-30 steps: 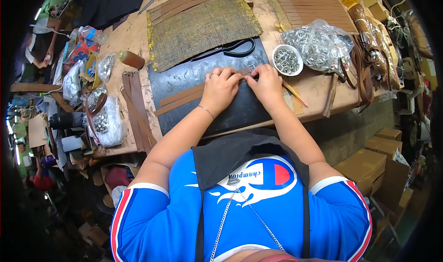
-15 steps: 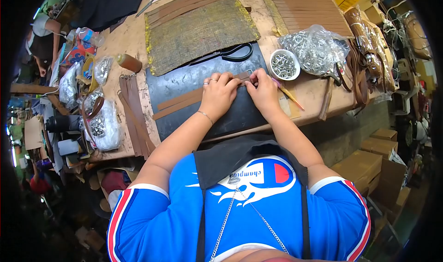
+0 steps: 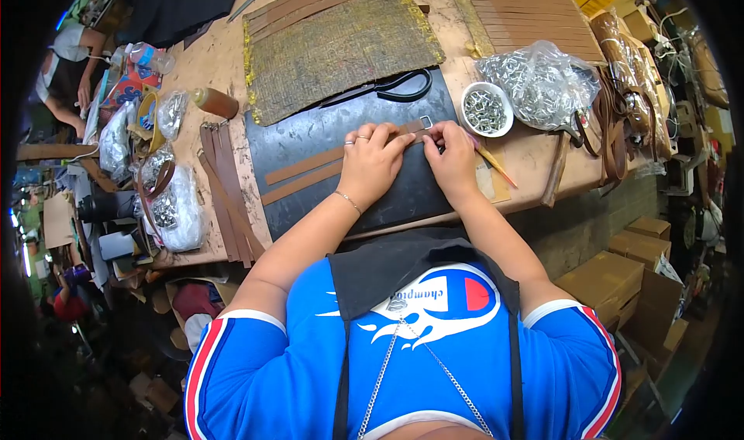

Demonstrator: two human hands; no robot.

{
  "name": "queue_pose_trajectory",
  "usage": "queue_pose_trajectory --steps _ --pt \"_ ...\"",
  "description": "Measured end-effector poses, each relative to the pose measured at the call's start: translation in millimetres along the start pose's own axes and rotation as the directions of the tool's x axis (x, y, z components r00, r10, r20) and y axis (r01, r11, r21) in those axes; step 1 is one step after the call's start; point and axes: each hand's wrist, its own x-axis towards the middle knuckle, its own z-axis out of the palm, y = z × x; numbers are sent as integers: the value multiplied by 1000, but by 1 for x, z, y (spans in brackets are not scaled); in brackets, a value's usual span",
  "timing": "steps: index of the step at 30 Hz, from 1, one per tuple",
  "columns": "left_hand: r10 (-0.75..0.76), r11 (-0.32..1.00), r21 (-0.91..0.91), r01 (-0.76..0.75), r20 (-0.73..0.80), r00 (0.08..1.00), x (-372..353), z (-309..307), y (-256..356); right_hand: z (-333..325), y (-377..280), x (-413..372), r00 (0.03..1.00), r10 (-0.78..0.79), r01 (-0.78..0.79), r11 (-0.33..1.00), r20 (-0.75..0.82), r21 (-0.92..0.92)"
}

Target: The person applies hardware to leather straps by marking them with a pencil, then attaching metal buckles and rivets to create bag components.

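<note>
Two narrow brown leather straps lie side by side across a black mat. A square metal buckle sits at the right end of the upper one. My left hand is closed over the straps, thumb and fingers pressing them near that end. Just below the buckle, my right hand pinches the tip of the lower strap, which its fingers partly hide. Close by on the right stands a white bowl of small metal buckles.
Behind the mat's middle lie a woven board and a black strap loop. A bag of metal hardware, a hammer and a yellow pencil-like tool are right; a brown bottle and more straps left.
My right hand has shifted slightly right and down, and more of the buckle shows now. My left hand stays about where it was on the straps.
</note>
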Motion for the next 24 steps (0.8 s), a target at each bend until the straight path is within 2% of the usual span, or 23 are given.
queue_pose_trajectory --steps 24 --pt "-27 999 -21 26 -25 999 4 -1 0 -5 -8 4 995 -81 81 997 -57 -13"
